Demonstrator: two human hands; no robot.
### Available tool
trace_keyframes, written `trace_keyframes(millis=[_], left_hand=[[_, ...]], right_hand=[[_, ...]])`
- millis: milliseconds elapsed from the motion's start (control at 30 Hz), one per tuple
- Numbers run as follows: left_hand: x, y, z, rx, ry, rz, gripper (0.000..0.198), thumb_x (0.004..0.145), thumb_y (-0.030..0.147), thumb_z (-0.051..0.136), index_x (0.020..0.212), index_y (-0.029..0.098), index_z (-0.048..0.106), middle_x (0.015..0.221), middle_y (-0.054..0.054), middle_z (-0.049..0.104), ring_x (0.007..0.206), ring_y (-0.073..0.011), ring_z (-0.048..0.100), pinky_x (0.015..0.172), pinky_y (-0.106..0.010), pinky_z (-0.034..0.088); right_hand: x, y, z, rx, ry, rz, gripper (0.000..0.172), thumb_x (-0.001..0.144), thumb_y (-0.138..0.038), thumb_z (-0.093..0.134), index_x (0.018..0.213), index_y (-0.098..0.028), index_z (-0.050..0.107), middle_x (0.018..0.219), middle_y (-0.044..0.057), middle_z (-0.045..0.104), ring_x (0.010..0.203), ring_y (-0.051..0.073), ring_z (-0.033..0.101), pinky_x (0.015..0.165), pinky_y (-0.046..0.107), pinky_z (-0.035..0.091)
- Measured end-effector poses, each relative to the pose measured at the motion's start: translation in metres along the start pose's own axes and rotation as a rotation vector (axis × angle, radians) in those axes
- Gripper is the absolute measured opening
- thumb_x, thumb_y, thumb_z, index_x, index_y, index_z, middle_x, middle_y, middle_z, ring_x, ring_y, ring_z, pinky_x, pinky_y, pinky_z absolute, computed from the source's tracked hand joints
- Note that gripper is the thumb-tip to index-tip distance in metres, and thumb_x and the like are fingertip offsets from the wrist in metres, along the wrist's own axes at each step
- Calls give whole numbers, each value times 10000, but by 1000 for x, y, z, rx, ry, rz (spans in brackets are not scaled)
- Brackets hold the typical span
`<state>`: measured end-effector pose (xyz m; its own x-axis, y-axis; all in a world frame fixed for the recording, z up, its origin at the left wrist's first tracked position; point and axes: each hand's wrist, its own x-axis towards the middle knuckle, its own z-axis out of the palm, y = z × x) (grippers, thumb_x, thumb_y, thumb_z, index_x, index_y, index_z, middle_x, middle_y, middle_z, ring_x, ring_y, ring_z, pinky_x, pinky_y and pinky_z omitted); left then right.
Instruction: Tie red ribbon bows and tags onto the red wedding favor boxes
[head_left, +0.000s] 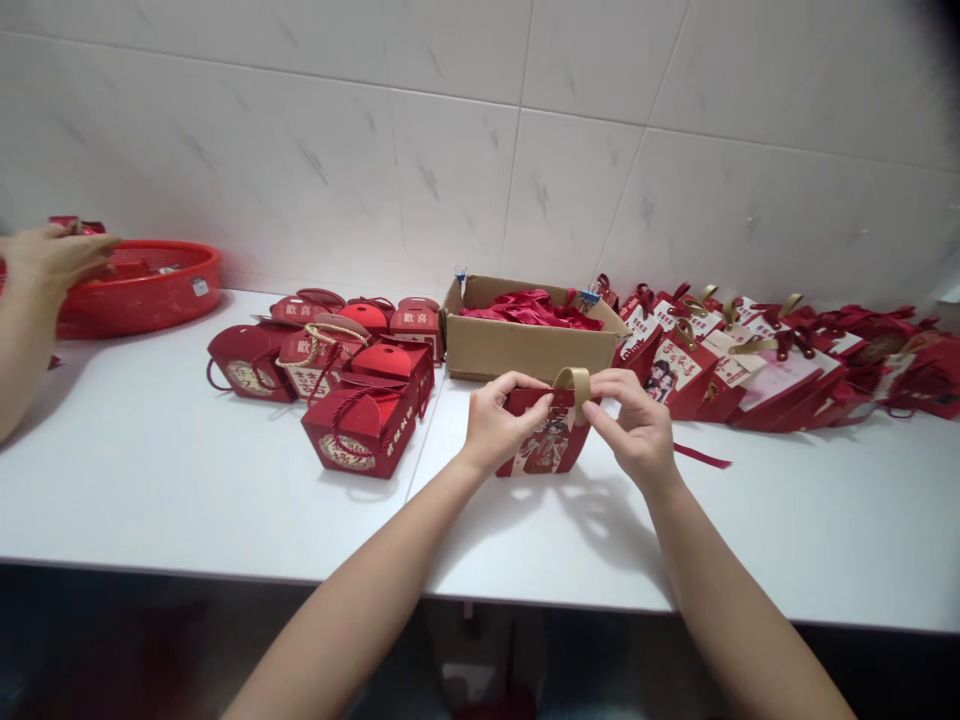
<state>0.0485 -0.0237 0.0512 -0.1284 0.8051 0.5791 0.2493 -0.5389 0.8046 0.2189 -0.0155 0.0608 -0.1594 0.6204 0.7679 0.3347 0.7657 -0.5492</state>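
Note:
A small red gift box (546,450) with a printed figure on its front stands on the white table before me. My left hand (504,422) pinches its upper left edge between thumb and fingers. A gold strap handle (576,378) arches over the top of this box. My right hand (628,420) is closed at the right end of the strap, thumb and index finger pressed close to it. Just behind my hands is an open cardboard box (529,350) holding crumpled dark red ribbons (529,308).
Several red candy boxes (360,430) with cord handles stand to the left. Red gift bags (679,375) crowd the right side, with a loose ribbon (703,457) near them. At far left another person's hand (56,260) reaches over a red plastic basket (150,305). A tiled wall (450,150) rises behind.

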Motion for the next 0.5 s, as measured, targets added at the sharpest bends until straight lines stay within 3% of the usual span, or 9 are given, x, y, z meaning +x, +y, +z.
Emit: trace_keyframes(millis=[100,267,367,500], left_hand=[[0,-1,0,-28,-13,-7,79,711,238,668,776,194,663,762,-24,706,686,-154,655,638,-253,516],[1,0,0,-35,-21,-18,95,711,260,672,776,192,665,761,-28,705,679,-155,652,622,-249,509],[1,0,0,-24,-20,-18,112,702,279,680,769,189,668,751,-31,705,673,-158,649,622,-253,507],[2,1,0,-3,-14,0,110,701,276,679,756,181,667,735,-33,704,663,-158,646,619,-253,502]], right_hand=[[-2,4,4,9,12,23,64,770,-275,628,820,-235,629,907,44,654,915,222,597,864,422,444],[-3,8,12,-30,155,53,69,752,-289,675,796,-240,655,922,48,667,1026,244,577,944,480,399],[-2,9,16,0,194,83,85,728,-303,697,736,-225,665,1095,72,629,1153,258,507,994,494,367],[-3,11,24,158,207,227,131,714,-321,708,735,-195,683,1293,98,522,1227,272,457,989,473,388]])
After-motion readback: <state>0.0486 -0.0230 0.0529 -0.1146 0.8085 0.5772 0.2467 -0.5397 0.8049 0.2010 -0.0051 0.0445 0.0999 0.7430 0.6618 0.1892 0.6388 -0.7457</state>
